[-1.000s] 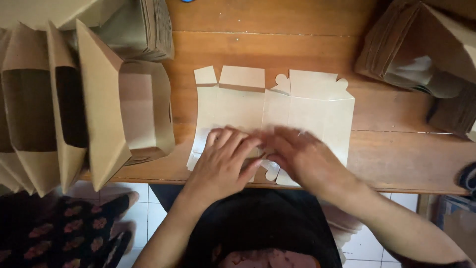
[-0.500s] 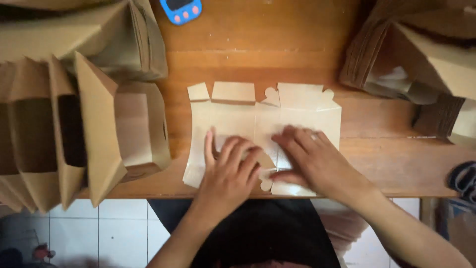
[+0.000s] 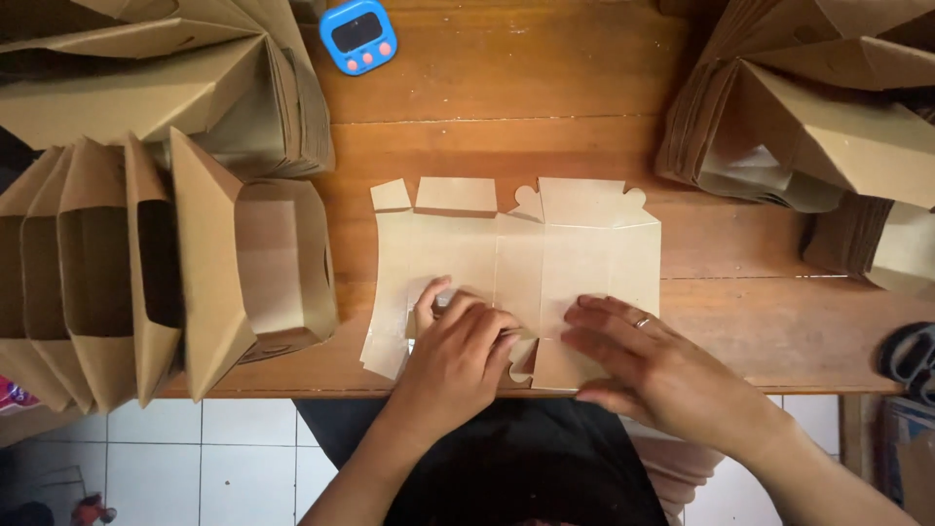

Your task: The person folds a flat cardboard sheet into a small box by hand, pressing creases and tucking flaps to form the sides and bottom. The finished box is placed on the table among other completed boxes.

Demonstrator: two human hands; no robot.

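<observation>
A flat, unfolded brown cardboard box blank (image 3: 526, 248) lies on the wooden table (image 3: 506, 117), its tabs pointing away from me. My left hand (image 3: 458, 351) presses palm-down on the blank's near left part, fingers spread. My right hand (image 3: 648, 365), with a ring on one finger, rests flat on the blank's near right flap at the table's front edge. Neither hand grips anything.
Folded-up brown boxes (image 3: 243, 263) stand nested in a row at the left, more behind them (image 3: 166, 78). Stacks of flat and open boxes (image 3: 808, 117) fill the right. A blue timer (image 3: 358, 35) lies at the back. White floor tiles (image 3: 224, 458) show below the table edge.
The view has shifted so the blank sits lower and the timer shows. Both hands slid apart along the blank's near edge, the right hand moving to the right flap.
</observation>
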